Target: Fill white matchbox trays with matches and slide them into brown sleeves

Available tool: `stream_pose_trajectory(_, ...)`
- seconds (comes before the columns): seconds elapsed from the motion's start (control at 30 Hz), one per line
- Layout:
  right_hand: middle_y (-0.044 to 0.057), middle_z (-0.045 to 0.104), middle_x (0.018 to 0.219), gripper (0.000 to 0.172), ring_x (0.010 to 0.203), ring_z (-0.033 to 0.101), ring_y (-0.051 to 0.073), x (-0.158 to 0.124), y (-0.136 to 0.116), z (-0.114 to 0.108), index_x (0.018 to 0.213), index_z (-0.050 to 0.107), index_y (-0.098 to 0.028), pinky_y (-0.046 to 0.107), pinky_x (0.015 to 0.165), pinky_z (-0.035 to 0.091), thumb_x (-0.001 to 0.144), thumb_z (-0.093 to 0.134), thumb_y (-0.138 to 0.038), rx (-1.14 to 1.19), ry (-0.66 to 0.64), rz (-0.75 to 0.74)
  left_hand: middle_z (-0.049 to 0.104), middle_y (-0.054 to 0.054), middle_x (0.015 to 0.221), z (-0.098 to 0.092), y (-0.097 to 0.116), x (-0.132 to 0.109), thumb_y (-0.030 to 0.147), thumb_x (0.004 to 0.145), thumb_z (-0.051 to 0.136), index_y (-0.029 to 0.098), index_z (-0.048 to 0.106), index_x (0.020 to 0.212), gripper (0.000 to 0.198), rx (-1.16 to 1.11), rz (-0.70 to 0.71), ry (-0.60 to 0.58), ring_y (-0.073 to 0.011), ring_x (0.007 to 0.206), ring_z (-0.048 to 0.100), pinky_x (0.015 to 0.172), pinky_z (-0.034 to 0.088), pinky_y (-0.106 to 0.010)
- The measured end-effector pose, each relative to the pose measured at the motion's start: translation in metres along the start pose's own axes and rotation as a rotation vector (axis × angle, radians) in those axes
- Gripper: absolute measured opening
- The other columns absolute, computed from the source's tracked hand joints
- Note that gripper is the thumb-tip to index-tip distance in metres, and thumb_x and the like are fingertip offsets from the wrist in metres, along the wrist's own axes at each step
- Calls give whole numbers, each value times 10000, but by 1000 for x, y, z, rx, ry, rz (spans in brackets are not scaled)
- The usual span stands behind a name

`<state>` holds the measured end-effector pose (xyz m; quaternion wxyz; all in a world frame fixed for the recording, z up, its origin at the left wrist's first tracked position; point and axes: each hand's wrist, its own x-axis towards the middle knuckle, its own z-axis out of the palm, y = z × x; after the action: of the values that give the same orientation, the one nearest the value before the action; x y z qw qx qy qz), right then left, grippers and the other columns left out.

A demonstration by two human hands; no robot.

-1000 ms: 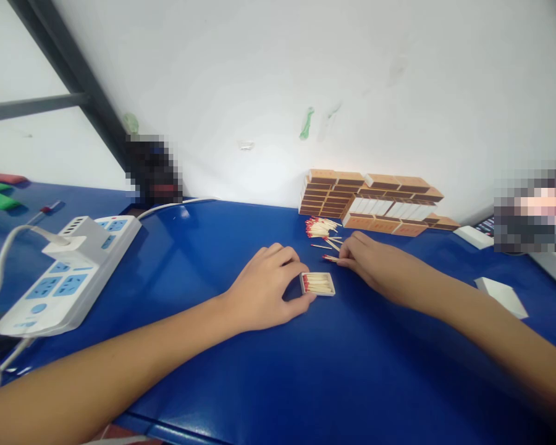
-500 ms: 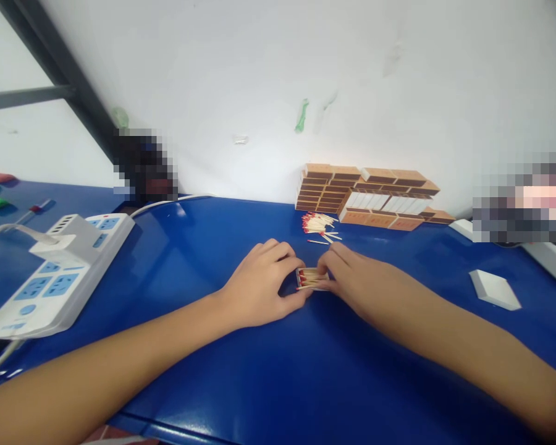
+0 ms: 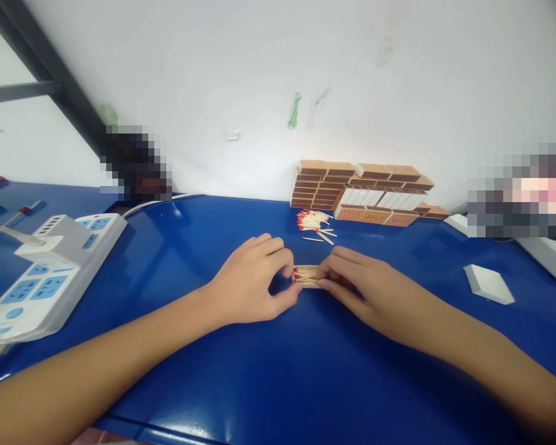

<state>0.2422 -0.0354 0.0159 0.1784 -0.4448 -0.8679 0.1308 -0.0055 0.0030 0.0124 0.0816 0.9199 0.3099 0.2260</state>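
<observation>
Moved right hand [image 3: 365, 281] from match pile [image 3: 311, 220] to matchbox tray [image 3: 311, 287], just below-right of frame centre, likely adding matches [image 3: 306, 272], brought fingers nearly together with hold indeterminable, and kept left hand [image 3: 256, 281] pinching tray's left end.

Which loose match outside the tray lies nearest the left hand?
The single match in front of the pile at its left; others lie farther back or right.

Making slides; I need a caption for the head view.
Left hand and right hand at opposite ends of a matchstick tray, loose matches and stacked matchboxes beyond.
</observation>
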Motion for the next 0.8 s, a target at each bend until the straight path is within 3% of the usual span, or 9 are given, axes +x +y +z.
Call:
stream_pose_trajectory(0.33,55,661,961,162,789,649,189,2,-2,7,966,606,-225,326,703,514,1060,474,-240,-12,35,13,661,-53,880,0,-2,-1,264,970,610,174,682,870,152,-69,85,1,-206,849,587,802,481,-372)
stream_pose_trajectory(0.6,56,651,904,148,739,604,181,4,0,-3,945,621,-227,319,643,469,1041,518,-270,-62,164,40,661,-63,907,3,-6,1,295,1036,556,179,720,978,209,-35,77,63,-203,843,576,815,483,-372)
stream_pose_trajectory(0.8,57,657,999,124,775,613,176,4,2,6,1056,634,-227,325,673,490,1050,522,-282,-38,128,42,653,-58,930,5,-7,1,283,1015,604,180,735,1011,167,-35,66,55,-206,864,575,818,485,-361)
